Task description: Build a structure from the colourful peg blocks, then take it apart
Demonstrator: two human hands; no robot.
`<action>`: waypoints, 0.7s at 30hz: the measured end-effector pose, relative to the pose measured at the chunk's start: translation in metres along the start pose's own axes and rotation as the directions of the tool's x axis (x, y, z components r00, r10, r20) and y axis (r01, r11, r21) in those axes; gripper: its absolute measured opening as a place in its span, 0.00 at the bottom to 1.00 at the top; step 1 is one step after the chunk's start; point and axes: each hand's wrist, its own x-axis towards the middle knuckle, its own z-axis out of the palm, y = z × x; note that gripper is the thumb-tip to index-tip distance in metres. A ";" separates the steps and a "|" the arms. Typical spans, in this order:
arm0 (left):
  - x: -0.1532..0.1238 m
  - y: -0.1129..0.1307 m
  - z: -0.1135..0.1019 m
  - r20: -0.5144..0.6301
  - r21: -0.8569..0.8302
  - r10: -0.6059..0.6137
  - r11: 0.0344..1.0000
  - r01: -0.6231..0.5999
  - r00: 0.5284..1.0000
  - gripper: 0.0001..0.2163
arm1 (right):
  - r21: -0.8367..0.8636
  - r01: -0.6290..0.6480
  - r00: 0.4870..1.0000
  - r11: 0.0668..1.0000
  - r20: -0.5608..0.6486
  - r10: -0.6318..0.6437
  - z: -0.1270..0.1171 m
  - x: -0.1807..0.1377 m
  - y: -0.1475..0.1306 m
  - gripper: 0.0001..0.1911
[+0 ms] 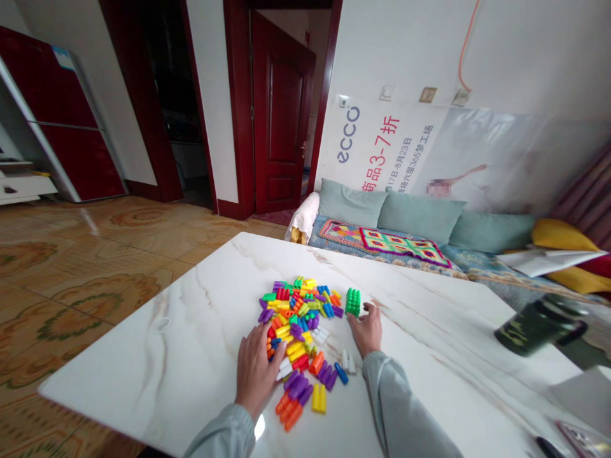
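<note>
The fingers of the right hand [366,331] curl loosely beside the green block cluster [352,301], their tips just at its lower right edge; whether they actually pinch it I cannot tell. That green cluster stands on the bench [191,331] at the right rim of the block pile [300,331]. The fingers of the left hand [255,369] lie spread and released, palm down, with the tips touching the pile's lower left edge among yellow, red and white pieces. The pile is a loose heap of purple, yellow, orange, blue, green and white blocks in the middle of the white marble bench between the two hands. A few orange and yellow blocks [305,404] lie apart near the front edge. A dark green bottle [537,326] lies on its side well to the right. Beyond the bench is a sofa [410,229] with pale green cushions.
</note>
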 end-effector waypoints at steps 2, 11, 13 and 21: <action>0.000 -0.001 0.000 -0.006 0.006 0.002 1.000 -0.002 1.000 0.23 | -0.017 0.001 1.000 1.000 -0.013 -0.001 0.004 0.001 0.000 0.32; 0.003 0.005 -0.006 0.000 0.011 0.016 1.000 -0.016 1.000 0.22 | -0.061 0.010 1.000 0.998 0.006 -0.010 0.009 0.006 0.000 0.28; 0.002 0.005 -0.006 -0.003 0.009 0.016 1.000 -0.016 1.000 0.22 | -0.078 0.010 1.000 0.997 0.025 -0.008 0.008 0.006 -0.001 0.28; 0.003 0.004 -0.005 -0.008 0.017 0.022 1.000 -0.022 1.000 0.22 | -0.216 -0.017 0.990 0.976 0.133 0.047 0.000 0.008 -0.012 0.31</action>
